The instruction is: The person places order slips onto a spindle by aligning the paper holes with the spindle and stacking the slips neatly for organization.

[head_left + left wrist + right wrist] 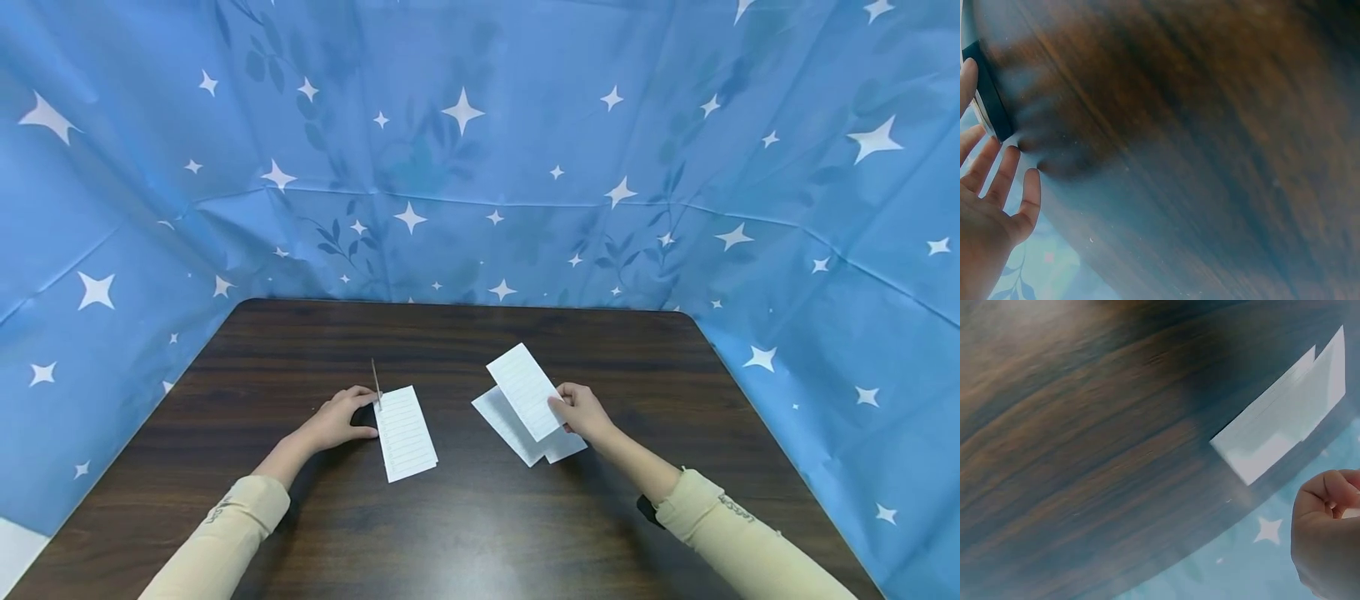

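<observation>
My left hand (337, 421) rests on the table with its fingertips and thumb tip against the left edge of a thick white lined notepad (407, 437). In the left wrist view its fingers (1002, 181) are spread beside the pad's dark side (992, 97). A thin brownish strip (376, 379) sticks up by the pad's far left corner. My right hand (583, 412) pinches a white lined paper sheet (525, 390) by its right edge. That sheet overlaps two white sheets (504, 425) beneath it, which also show in the right wrist view.
A dark wood-grain table (450, 533) lies under both hands. Behind and beside it hangs a blue curtain (450, 150) with white stars. A small black object (649, 510) shows at the right sleeve's cuff.
</observation>
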Demonstrator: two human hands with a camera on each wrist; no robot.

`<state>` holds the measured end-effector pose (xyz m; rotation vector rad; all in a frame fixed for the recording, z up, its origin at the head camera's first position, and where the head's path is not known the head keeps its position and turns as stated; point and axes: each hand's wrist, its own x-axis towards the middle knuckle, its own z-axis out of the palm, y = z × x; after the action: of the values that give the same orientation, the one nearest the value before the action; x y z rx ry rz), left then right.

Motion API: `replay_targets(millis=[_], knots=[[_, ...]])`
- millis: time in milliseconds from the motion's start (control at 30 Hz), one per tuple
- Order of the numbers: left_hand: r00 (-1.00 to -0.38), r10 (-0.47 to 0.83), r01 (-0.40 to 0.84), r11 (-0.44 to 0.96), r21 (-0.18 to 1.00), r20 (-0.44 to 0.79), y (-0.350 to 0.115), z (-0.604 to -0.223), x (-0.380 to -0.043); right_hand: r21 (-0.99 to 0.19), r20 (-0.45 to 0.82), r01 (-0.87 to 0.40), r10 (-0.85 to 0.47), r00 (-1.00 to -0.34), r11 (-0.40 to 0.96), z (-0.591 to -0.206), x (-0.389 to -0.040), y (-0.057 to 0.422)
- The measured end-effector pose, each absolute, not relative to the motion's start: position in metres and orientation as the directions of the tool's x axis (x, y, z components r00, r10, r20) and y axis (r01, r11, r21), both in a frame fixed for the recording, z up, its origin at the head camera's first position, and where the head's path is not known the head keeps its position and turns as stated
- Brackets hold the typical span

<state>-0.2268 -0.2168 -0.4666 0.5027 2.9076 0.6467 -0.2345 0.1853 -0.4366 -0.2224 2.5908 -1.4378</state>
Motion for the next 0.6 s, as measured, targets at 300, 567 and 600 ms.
replay_targets(millis=[300, 567, 600], knots=[[-0.938, 0.344, 0.297, 0.858, 0.42, -0.041, -0.22, -0.467, -0.228, -0.883, -0.067, -0.069, -0.269, -0.961, 0.464, -0.427, -0.23, 0.152], [-0.933, 0.356, 0.308, 0.859, 0.41, -0.046, -0.218, -0.465, -0.227, -0.91, -0.117, -0.026, -0.315, -0.942, 0.414, -0.419, -0.225, 0.13], [-0.933, 0.357, 0.307, 0.855, 0.418, -0.045, -0.218, -0.464, -0.227, -0.911, -0.12, -0.024, -0.322, -0.939, 0.412, -0.417, -0.224, 0.128]])
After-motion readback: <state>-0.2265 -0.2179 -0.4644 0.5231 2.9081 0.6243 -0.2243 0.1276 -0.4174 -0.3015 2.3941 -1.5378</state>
